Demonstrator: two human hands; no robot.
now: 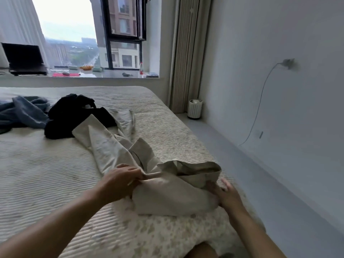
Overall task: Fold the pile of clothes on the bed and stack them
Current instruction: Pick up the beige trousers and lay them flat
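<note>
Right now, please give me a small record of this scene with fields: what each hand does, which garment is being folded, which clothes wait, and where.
left hand: pinches a fold of the beige garment
right hand: blurred, at the garment's right edge; grip cannot be told
garment state: crumpled, partly spread on the bed
waiting clothes: black garment and blue garment, unfolded, farther up the bed
folded stack: none visible
</note>
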